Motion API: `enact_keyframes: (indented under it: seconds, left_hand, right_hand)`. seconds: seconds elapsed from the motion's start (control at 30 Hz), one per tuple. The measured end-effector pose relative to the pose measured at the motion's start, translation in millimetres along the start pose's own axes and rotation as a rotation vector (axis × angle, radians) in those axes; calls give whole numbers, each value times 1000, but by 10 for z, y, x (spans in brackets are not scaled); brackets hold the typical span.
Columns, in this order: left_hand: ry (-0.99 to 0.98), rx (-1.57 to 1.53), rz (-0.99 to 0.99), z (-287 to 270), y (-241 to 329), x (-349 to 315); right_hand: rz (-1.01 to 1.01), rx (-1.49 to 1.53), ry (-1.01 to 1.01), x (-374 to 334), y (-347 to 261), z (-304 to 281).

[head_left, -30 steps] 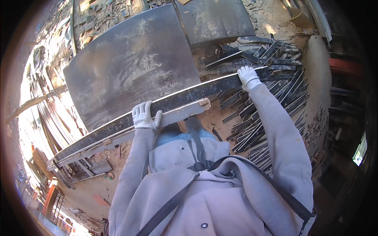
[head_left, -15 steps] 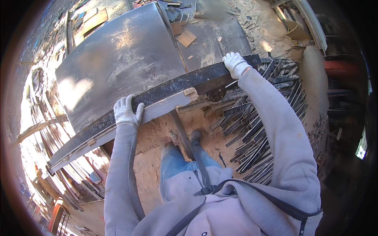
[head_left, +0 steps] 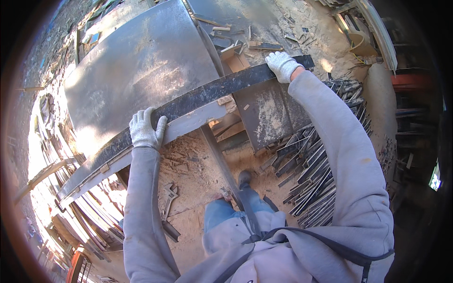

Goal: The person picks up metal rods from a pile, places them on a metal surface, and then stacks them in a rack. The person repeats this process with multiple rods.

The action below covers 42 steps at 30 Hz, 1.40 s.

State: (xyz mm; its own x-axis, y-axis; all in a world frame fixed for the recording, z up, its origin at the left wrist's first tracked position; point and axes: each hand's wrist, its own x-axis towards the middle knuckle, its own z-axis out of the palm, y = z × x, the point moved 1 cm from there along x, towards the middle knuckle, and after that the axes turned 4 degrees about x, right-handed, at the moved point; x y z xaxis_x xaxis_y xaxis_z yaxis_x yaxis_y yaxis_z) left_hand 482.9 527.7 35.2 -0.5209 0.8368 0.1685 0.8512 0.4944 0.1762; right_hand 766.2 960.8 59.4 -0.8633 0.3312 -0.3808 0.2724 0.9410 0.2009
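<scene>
A long, narrow black board (head_left: 207, 93) lies crosswise in front of me, over the near side of a large dark sheet-topped table (head_left: 141, 66). My left hand (head_left: 145, 129), in a pale knit glove, rests flat across the board's left half, fingers stretched out and thumb spread. At its right end my right hand (head_left: 282, 67), gloved alike, has its fingers bent over the far edge. A pale grey rail (head_left: 198, 119) runs along the board's near side, beneath the left hand. On the near side of the board a brown-black panel (head_left: 266, 115) dusted with sawdust sticks out.
Many dark strips (head_left: 316, 188) lie heaped at the right. An adjustable wrench (head_left: 170, 195) is left of my legs, amid wood chips. Bright slats (head_left: 92, 207) pile up at the left. Offcuts (head_left: 264, 45) lie beyond the table. A dark upright bar (head_left: 221, 160) stands before my legs.
The brown-black panel has come toward me and now shows on the board's near side, with a gap beside the large sheet. My left hand sits slightly farther left. The wrench has come into sight.
</scene>
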Motion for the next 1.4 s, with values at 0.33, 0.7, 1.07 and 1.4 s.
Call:
enact_keyframes:
  seconds: [0.33,0.7,1.07,1.4]
  left_hand:
    - [19,30,-4,32,-60,-23]
    - [83,45,-17,184,-238,82]
    - [-26,66,47,-201,425,-468]
    - [-36,29,49,0,955,-2268]
  right_hand:
    - [21,0,55,15,-123,-35]
    - [183,39,185,-1392,-627,611]
    - [18,148,-103,-4616,-1554,1703]
    - [456,325,31,-4087,-1354,1756]
